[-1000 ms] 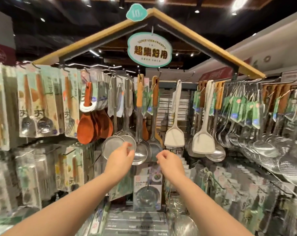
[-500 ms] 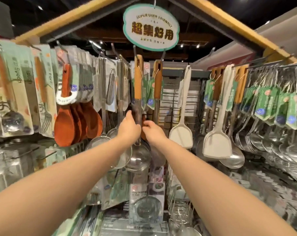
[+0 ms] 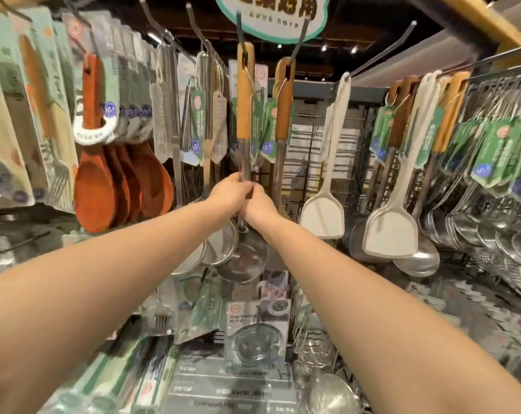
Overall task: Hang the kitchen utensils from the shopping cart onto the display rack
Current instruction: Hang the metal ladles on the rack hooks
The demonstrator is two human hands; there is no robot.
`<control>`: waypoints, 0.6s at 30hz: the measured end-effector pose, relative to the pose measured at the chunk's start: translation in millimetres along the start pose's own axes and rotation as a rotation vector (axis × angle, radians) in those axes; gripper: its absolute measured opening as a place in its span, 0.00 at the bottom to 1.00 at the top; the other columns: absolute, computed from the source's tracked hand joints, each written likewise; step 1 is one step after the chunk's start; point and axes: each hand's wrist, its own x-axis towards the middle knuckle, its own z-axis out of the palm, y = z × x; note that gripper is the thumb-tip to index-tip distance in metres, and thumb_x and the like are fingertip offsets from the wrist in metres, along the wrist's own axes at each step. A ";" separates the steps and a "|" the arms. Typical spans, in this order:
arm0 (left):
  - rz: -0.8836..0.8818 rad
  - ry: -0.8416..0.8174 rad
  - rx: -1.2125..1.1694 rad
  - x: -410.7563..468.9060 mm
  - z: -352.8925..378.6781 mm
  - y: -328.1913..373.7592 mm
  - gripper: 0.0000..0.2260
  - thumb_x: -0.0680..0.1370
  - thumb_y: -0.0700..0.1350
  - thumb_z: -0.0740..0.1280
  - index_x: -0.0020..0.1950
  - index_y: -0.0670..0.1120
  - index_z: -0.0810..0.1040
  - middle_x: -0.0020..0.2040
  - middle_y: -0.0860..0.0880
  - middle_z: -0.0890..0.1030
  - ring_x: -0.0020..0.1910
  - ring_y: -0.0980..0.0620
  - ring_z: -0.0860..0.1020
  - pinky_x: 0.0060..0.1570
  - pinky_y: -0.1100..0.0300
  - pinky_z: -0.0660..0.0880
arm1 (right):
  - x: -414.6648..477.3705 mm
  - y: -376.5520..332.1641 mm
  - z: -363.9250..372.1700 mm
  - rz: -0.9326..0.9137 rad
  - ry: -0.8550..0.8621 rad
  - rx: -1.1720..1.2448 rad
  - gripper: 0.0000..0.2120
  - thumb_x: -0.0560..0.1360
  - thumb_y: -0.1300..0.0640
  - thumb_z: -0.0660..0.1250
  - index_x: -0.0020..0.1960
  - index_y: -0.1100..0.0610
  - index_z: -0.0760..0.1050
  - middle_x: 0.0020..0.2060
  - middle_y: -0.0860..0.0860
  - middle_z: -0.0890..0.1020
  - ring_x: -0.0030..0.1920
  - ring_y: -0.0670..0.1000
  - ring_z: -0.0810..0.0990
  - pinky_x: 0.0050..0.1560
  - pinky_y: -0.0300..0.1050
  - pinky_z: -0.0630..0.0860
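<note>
**Ladle on centre hook: hanging step, both hands at the shaft**

Item: wooden-handled ladle (image 3: 244, 115), steel shaft, round bowl. Location: straight above your fingers the handle runs up to a rack hook (image 3: 239, 28), which appears to pass through the hole at its top; the bowl hangs just below your wrists.

Hands: your left hand (image 3: 227, 194) and right hand (image 3: 259, 201) touch each other around the steel shaft, just under the wooden grip. Left fingers (image 3: 238, 180) are curled onto the shaft. Right fingers look closed on it too, though they face away from you, so that hold is a judgement.

Step in hand: seating or steadying this ladle on the display rack. It looks close to done for this piece.

Next move calls for: checking that the hook sits fully through the hole, then loosening both hands gently so the ladle hangs plumb without knocking its neighbour, a second wooden-handled utensil (image 3: 283, 103) just right of your fingers, or the strainers (image 3: 220, 249) below left.

Not legible:
- Shopping cart: not in view, so remaining stock is unknown.
- Hook-to-hole contact: small and dark; cannot be confirmed.
- Hanging sign (image 3: 271, 13): cut off by the top edge.
- Lower shelves and the far right rack: blurred, packages hard to identify.
- Ladle shaft between your hands: covered.
</note>
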 end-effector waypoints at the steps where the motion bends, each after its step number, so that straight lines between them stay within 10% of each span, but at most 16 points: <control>1: 0.012 0.011 0.022 -3.9 1.8 1.4 0.14 0.80 0.44 0.59 0.63 0.42 0.72 0.61 0.39 0.77 0.61 0.41 0.75 0.63 0.45 0.71 | -3.1 1.0 1.0 -0.036 0.030 -0.045 0.21 0.80 0.59 0.58 0.71 0.60 0.61 0.64 0.58 0.73 0.61 0.58 0.74 0.52 0.44 0.69; 18: -0.057 0.089 0.125 -63.1 18.5 29.3 0.21 0.76 0.50 0.63 0.65 0.43 0.67 0.61 0.42 0.74 0.57 0.42 0.74 0.50 0.56 0.69 | -56.7 2.7 -11.1 -0.028 0.146 -0.181 0.09 0.79 0.58 0.56 0.56 0.57 0.72 0.41 0.49 0.76 0.39 0.48 0.72 0.38 0.41 0.67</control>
